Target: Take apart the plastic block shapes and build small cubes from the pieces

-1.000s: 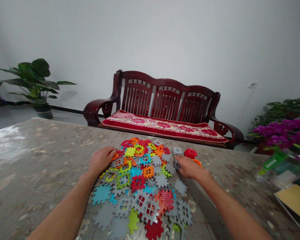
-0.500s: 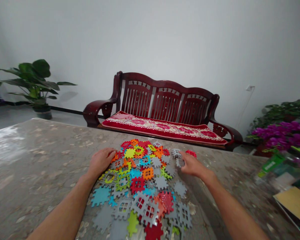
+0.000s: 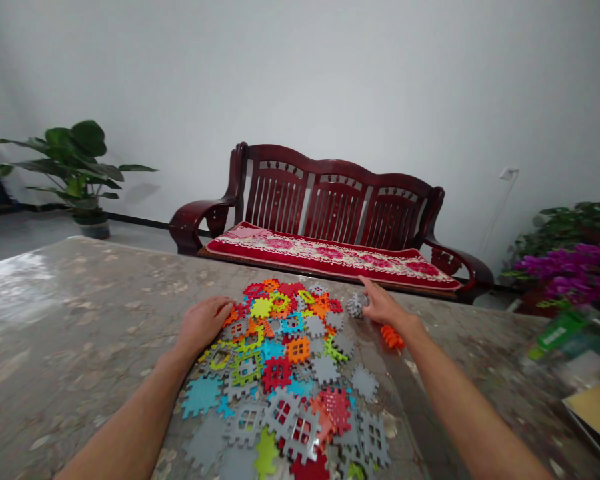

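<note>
Piece heap (image 3: pixel 300 387): spread across the table (image 3: pixel 105 320).
Orange stack (image 3: pixel 393 338): best left unbumped.
Left hand (image 3: pixel 203 322): curled at the heap's edge; grip hidden.
Right hand (image 3: pixel 386 308): partly extended; grip unclear.
Grey stack (image 3: pixel 355 306): at that hand, best steadied from both sides.

Home, with carved wooden bench (image 3: pixel 325 200)

Left hand (image 3: pixel 205 325) lay palm-down, left of the tile pile (image 3: pixel 298 350); right hand (image 3: pixel 384 309), to its right, jutted its forefinger (image 3: pixel 370 287)!
</note>
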Tool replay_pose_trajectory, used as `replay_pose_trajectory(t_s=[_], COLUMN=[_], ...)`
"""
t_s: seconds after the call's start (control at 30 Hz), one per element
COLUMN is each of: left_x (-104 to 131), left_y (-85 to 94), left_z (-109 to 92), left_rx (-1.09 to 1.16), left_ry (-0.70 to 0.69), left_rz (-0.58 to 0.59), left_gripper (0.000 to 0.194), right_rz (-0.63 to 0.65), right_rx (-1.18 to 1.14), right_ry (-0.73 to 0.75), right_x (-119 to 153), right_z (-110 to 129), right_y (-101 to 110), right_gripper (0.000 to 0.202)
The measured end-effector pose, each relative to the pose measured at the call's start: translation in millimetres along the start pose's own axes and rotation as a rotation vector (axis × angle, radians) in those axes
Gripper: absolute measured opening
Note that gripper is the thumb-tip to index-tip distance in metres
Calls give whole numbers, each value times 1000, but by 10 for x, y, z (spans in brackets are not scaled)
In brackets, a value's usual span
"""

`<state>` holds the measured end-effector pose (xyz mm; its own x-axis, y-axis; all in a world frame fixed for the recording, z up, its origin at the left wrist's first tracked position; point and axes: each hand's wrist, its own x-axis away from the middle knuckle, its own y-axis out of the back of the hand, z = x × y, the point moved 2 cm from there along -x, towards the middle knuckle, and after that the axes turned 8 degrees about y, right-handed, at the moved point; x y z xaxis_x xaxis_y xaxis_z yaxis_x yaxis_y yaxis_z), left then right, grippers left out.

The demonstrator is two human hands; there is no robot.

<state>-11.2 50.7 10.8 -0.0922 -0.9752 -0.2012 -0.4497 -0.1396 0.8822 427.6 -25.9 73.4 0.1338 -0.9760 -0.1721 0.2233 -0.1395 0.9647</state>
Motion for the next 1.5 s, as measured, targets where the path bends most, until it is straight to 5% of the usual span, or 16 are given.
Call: replay_pose_trajectory(t_s=[0.13,0.3,0.53,0.7,0.87,1.13,1.5], left_x=[3,-3,3,33,44,17,-16], left_y=[3,-3,12,34,2,-66,-121], left_z=[0,0,-9,-55,-53,6,83], left_rx=[9,-17,11,82,125,147,218], left_ry=[10,-3,-31,-71,-139,-166,-153], left_rz=[-11,3,11,54,94,112,114], left_gripper=[46,48,50,51,50,52,46], right_rz=[22,-151,-205,-185,-216,-564,-482], right_rx=[-22,-151,-326,-384,-519,-805,-832], right_ry=[25,8,-61,-81,-64,-251,-150], right_x=[13,256,851,836,693,992,969], right_z=[-14,172,636,827,917,762,881], right_y=[-39,-125,-593,-808,-811,-823,-789], right_gripper=[87,71,55,53,53,49,35])
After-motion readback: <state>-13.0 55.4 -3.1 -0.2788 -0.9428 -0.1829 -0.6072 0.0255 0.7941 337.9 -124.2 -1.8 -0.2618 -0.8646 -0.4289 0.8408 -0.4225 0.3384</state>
